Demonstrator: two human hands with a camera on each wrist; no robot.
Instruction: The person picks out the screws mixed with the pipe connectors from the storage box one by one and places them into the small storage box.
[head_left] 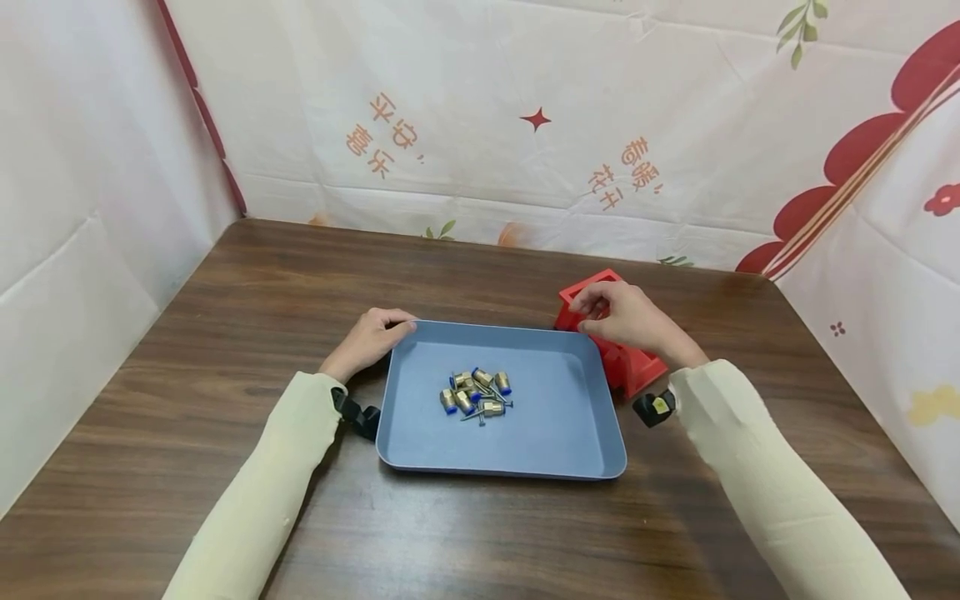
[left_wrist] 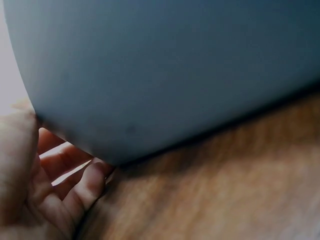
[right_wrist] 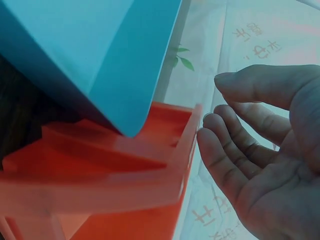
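A blue-grey rectangular tray (head_left: 551, 425) lies on the table with a small heap in its middle. In the heap are several brass push-in fittings (head_left: 492, 408) with blue collars, mixed with several thin screws (head_left: 471, 416). My left hand (head_left: 371, 340) grips the tray's far left corner, thumb at the rim and fingers against the outer wall in the left wrist view. Above the red plastic bin (head_left: 643, 371), my right hand (head_left: 626, 318) hangs with loosely bent fingers and a gap between thumb and fingertips. Nothing shows between them in the right wrist view.
The red bin stands against the tray's right side, and the tray's corner overlaps it in the right wrist view. A brown wooden table (head_left: 300, 283) carries everything. White printed cloth (head_left: 465, 108) hangs behind and at both sides.
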